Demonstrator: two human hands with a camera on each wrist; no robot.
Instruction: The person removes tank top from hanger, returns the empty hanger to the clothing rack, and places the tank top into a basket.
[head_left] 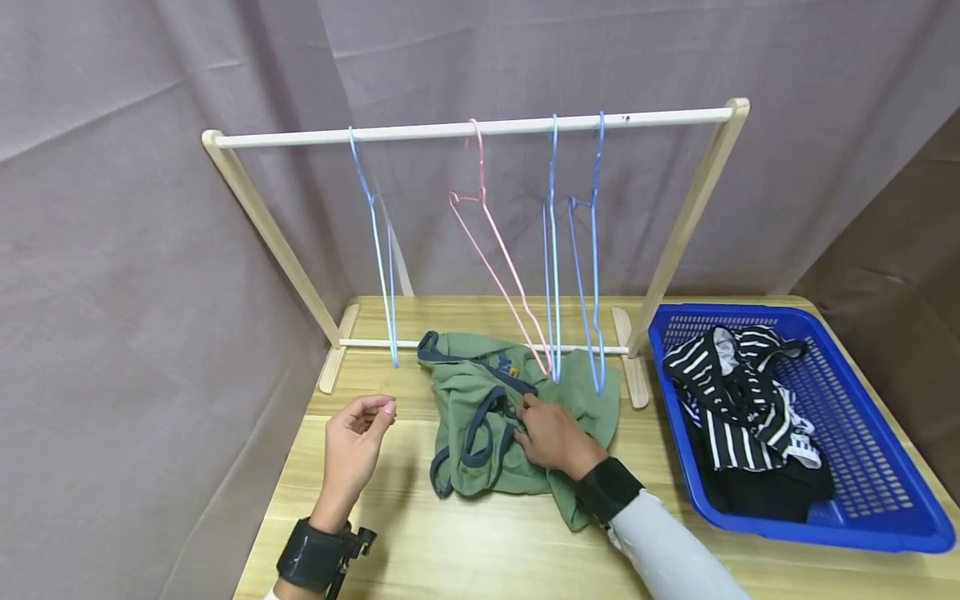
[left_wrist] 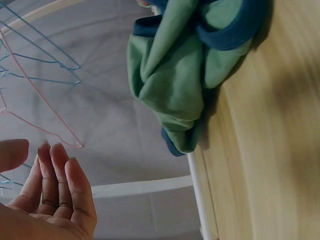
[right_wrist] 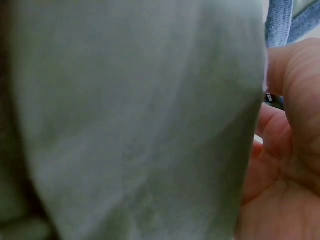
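A crumpled green shirt (head_left: pixel 468 400) with dark blue trim lies on the wooden table below the hangers. My right hand (head_left: pixel 555 435) holds it near the middle, fingers in the folds beside the trim. Up close in the right wrist view, the green cloth (right_wrist: pixel 140 120) covers part of that hand's fingers. To the left of the shirt, my left hand (head_left: pixel 354 442) is raised with nothing in it, its fingers loosely bent. A pink hanger (head_left: pixel 504 258) hangs from the rack, its lower end over the shirt.
A rack with a white rail (head_left: pixel 420 132) and wooden posts stands at the back. From it also hang several blue hangers (head_left: pixel 596 250). On the right is a blue basket (head_left: pixel 862 433) with black-and-white striped clothing (head_left: pixel 738 408) and a black garment (head_left: pixel 780 492). Grey curtain surrounds the table.
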